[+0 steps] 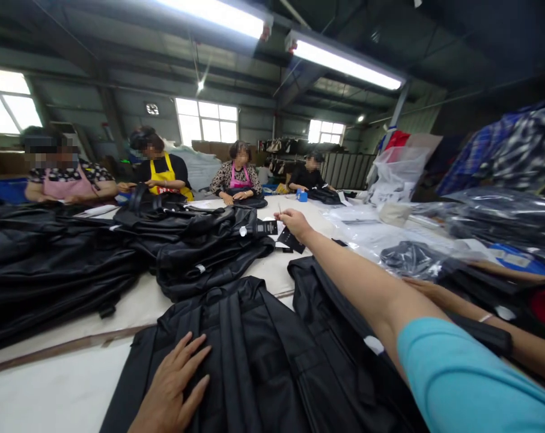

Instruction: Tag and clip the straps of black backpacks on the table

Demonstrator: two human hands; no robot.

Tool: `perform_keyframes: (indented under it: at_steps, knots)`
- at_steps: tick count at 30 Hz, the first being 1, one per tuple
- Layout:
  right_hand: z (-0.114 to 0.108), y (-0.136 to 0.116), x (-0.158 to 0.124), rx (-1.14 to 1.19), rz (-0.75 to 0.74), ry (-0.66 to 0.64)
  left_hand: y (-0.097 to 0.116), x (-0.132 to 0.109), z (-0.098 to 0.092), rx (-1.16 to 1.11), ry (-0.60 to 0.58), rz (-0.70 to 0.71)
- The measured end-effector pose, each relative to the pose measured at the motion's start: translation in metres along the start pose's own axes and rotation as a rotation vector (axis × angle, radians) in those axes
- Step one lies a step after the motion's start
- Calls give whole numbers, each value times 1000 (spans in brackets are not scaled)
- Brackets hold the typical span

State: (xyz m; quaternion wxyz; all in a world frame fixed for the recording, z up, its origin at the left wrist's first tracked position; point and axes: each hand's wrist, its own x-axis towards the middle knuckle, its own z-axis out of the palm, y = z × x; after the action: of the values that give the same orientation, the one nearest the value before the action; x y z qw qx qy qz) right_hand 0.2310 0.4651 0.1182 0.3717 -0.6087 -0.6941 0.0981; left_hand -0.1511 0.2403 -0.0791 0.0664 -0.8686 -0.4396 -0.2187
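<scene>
My left hand (175, 385) lies flat with fingers spread on a black backpack (254, 367), whose straps run lengthwise in front of me. Far across the table, my right hand (294, 224) is stretched out with thumb and finger pinched together. A tiny, thin thing shows at its fingertips, too small to name. Just below that hand are black hang tags (291, 239) and white paper pieces, beside a pile of black bags (200, 234). Under my right forearm lies another black bag (335, 325) with a white tag (374, 345).
Several co-workers sit along the table's far side, one in a yellow apron (164, 174). At right, another person's forearm (470, 310) reaches in near plastic-wrapped goods (411, 258). More black bags (42, 264) cover the left side of the pale table (60, 385).
</scene>
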Motion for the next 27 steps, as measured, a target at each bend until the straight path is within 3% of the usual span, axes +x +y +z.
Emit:
perform_keyframes:
  at_steps: [2, 4, 6, 10, 13, 16, 19, 24, 27]
  knots:
    - [-1, -27, -14, 255, -37, 25, -1, 3, -8, -33, 25, 2]
    - [-1, -53, -33, 650, -59, -11, 1, 12, -29, -78, 96, -28]
    - [-1, -78, -57, 1004, -72, -103, 11, 25, -66, -143, 220, -102]
    - [7, -128, -116, 1279, -116, -245, 48, 54, -158, -291, 401, -327]
    - [16, -167, -161, 1372, -145, -273, 78, 65, -194, -351, 334, -399]
    - [19, -199, -201, 1390, -178, -321, 96, 60, -192, -309, 255, -487]
    - [15, -217, -229, 1374, -211, -421, 101, 41, -180, -351, 214, -465]
    - [0, -224, -249, 1444, -150, -615, 104, 13, -178, -629, 25, -363]
    - [-6, -226, -256, 1577, -63, -704, 113, 6, -177, -825, 10, -372]
